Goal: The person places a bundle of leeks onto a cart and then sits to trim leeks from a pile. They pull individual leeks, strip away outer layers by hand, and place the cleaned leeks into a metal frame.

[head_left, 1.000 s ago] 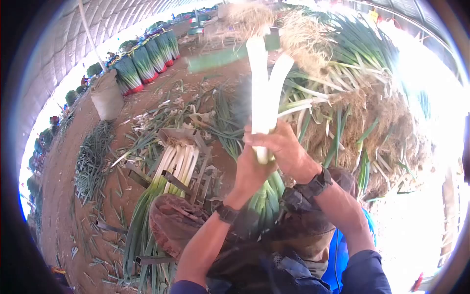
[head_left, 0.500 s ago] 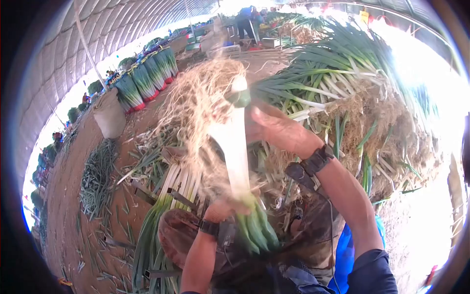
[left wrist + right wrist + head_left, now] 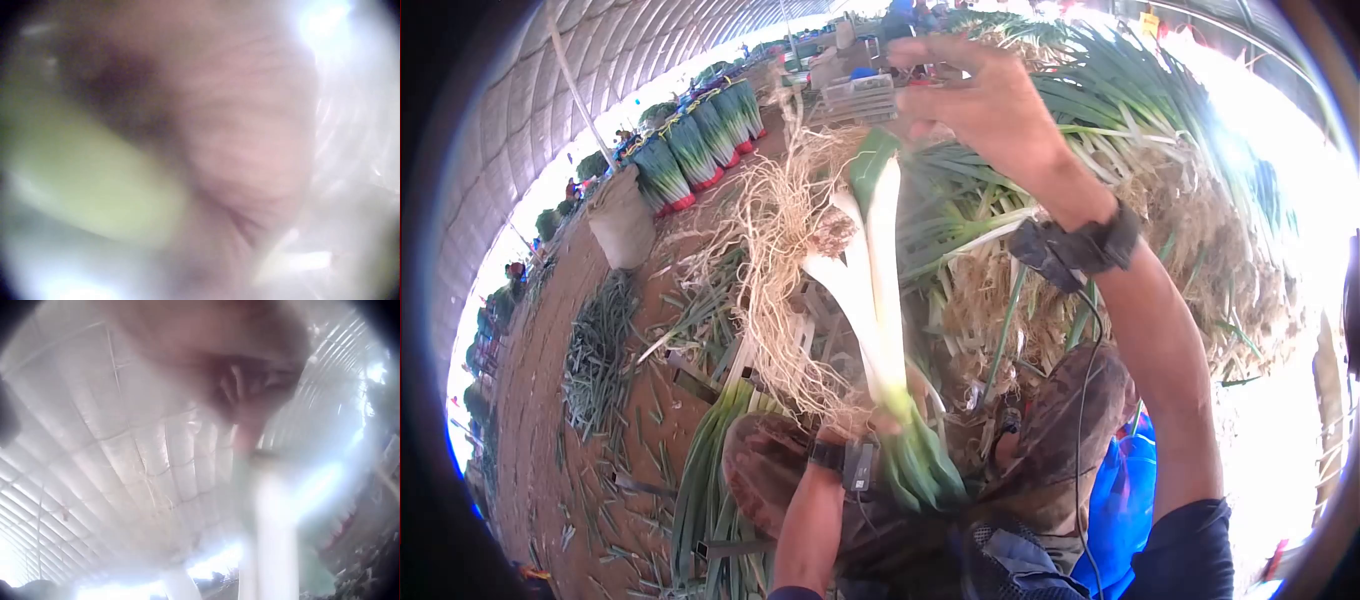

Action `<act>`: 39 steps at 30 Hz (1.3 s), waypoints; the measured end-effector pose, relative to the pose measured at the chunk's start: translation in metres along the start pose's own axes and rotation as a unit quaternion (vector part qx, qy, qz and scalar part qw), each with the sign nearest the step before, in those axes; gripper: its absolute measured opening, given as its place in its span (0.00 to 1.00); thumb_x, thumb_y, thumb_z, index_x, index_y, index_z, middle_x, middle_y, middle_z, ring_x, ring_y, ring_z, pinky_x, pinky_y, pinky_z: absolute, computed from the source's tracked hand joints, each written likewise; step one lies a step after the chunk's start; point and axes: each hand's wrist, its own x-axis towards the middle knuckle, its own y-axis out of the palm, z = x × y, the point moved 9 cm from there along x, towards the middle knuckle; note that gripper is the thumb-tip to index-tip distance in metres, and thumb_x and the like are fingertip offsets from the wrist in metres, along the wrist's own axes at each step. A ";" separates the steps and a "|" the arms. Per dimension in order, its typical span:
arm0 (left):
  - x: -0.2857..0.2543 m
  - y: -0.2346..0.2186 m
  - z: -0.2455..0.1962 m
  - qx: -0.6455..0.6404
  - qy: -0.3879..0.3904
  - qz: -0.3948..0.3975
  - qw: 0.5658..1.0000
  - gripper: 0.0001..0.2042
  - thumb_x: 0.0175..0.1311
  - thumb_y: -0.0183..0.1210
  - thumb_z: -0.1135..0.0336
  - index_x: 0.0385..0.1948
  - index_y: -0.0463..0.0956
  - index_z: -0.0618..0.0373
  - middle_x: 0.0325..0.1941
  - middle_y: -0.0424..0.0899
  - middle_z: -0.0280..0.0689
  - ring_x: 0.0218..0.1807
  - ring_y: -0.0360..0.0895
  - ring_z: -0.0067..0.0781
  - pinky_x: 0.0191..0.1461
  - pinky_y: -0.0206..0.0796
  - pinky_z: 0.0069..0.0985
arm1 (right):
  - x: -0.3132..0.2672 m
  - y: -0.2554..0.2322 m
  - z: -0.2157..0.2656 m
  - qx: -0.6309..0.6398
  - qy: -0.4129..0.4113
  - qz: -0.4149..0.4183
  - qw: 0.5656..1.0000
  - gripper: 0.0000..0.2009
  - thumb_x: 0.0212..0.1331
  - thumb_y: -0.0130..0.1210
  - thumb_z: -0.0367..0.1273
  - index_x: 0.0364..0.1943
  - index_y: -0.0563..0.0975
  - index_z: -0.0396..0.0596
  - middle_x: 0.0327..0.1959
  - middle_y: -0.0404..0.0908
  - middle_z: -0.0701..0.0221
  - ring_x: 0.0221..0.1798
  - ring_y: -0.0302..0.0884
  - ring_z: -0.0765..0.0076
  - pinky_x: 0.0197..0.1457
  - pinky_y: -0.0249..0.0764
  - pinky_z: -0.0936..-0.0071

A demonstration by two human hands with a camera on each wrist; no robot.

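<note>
In the head view my left hand (image 3: 858,415) grips a few large green onions (image 3: 887,270) where the white stalks turn green. Their white ends point up, and long tan roots (image 3: 770,290) fan out to the left. One stalk's end has no roots showing, and a green leaf strip (image 3: 872,168) lies across it. My right hand (image 3: 990,105) is raised beyond that end, fingers spread and blurred. Close up in the left wrist view, a pale green stalk (image 3: 94,181) lies against the left hand. A white stalk (image 3: 277,537) stands below the right hand's fingers in the right wrist view.
A large heap of rooted green onions (image 3: 1160,200) lies at the right. Trimmed ones (image 3: 710,450) rest in a metal rack by the left knee. Leaf scraps (image 3: 598,350), a sack (image 3: 622,220) and upright bundles (image 3: 690,155) are further left.
Both hands were together on the stalks, bare ends up. The left hand then moved down and left, and the rooted stalks came into view. The right hand has risen away from the stalks.
</note>
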 end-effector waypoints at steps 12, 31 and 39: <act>0.005 0.031 -0.031 -0.039 0.045 0.080 0.995 0.30 0.32 0.72 0.67 0.45 0.74 0.61 0.38 0.80 0.39 0.42 0.79 0.34 0.45 0.72 0.29 | -0.011 0.035 0.012 0.180 -0.063 0.143 0.971 0.11 0.62 0.55 0.34 0.42 0.80 0.41 0.30 0.84 0.69 0.29 0.82 0.75 0.32 0.78 0.76; -0.009 -0.002 -0.008 -0.071 -0.005 -0.014 0.997 0.28 0.34 0.65 0.74 0.47 0.74 0.62 0.39 0.81 0.41 0.44 0.79 0.36 0.49 0.73 0.30 | 0.009 -0.109 -0.036 0.040 -0.078 -0.038 0.995 0.05 0.57 0.59 0.25 0.36 0.80 0.40 0.32 0.82 0.67 0.22 0.74 0.79 0.25 0.73 0.83; -0.006 -0.016 -0.021 -0.045 0.055 -0.119 0.990 0.24 0.43 0.69 0.71 0.48 0.77 0.61 0.40 0.82 0.36 0.44 0.80 0.31 0.50 0.73 0.27 | -0.096 -0.060 -0.144 -0.356 0.311 0.229 0.851 0.28 0.49 0.67 0.46 0.47 0.77 0.39 0.31 0.82 0.61 0.28 0.80 0.69 0.34 0.77 0.68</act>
